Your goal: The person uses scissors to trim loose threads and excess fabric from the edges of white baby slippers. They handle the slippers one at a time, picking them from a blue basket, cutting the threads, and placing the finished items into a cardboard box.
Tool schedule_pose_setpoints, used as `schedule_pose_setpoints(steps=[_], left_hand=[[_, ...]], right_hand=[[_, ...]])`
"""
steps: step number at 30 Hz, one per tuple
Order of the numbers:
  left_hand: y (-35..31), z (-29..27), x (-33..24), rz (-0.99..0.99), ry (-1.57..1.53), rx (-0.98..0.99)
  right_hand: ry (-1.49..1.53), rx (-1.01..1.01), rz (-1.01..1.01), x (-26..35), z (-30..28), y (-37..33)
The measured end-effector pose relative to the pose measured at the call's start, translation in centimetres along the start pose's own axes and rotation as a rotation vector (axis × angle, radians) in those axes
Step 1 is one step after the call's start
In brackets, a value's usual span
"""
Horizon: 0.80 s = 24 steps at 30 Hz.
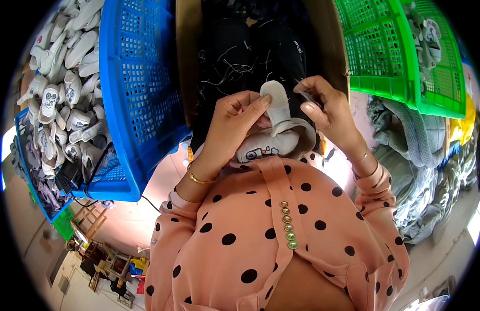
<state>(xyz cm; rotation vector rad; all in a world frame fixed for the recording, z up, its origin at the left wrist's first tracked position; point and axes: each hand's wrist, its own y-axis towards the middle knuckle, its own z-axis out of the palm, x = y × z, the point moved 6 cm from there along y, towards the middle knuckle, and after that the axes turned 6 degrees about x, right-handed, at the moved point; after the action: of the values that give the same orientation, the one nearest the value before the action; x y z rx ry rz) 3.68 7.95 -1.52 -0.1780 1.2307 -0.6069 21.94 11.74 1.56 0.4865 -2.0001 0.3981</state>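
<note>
My left hand (230, 122) is closed on a pale fabric slipper (278, 103), its thumb pressed on the sole, which points away from me. Close against my shirt, a second pale slipper (271, 142) with a printed cartoon design lies beneath it. Just right of the sole, my right hand (328, 106) pinches a small dark metal tool (305, 92). Most of that tool is hidden by the fingers, so its exact kind does not show. Loose white threads (232, 68) are scattered over the black cloth on my lap.
At the left, a blue plastic basket (139, 98) stands beside a heap of pale slippers (69, 98). A green basket (380, 52) is at the right, with more slippers beyond. Brown cardboard walls (328, 31) flank my legs. Grey fabric bundles (413, 140) lie below the green basket.
</note>
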Motion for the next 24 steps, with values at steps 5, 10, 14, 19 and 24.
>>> schedule_pose_setpoints(steps=[5, 10, 14, 19, 24], left_hand=[[-0.6, 0.7, -0.9, 0.026, -0.014, -0.042], [-0.4, 0.0, 0.0, 0.022, -0.074, -0.037], [-0.2, 0.2, 0.6, -0.022, -0.154, -0.029], [0.0, 0.5, 0.7, -0.056, -0.238, -0.004], [0.1, 0.7, 1.0, -0.054, -0.308, 0.041]], right_hand=[[-0.572, -0.091, -0.182, 3.1, -1.4, 0.0], [-0.734, -0.061, -0.178, 2.9, -2.1, -1.0], [-0.779, -0.089, -0.283, 3.2, -1.4, -0.9], [-0.803, -0.08, -0.298, 3.0, -1.1, -0.5], [-0.786, -0.086, -0.319, 2.8, -0.9, -0.4]])
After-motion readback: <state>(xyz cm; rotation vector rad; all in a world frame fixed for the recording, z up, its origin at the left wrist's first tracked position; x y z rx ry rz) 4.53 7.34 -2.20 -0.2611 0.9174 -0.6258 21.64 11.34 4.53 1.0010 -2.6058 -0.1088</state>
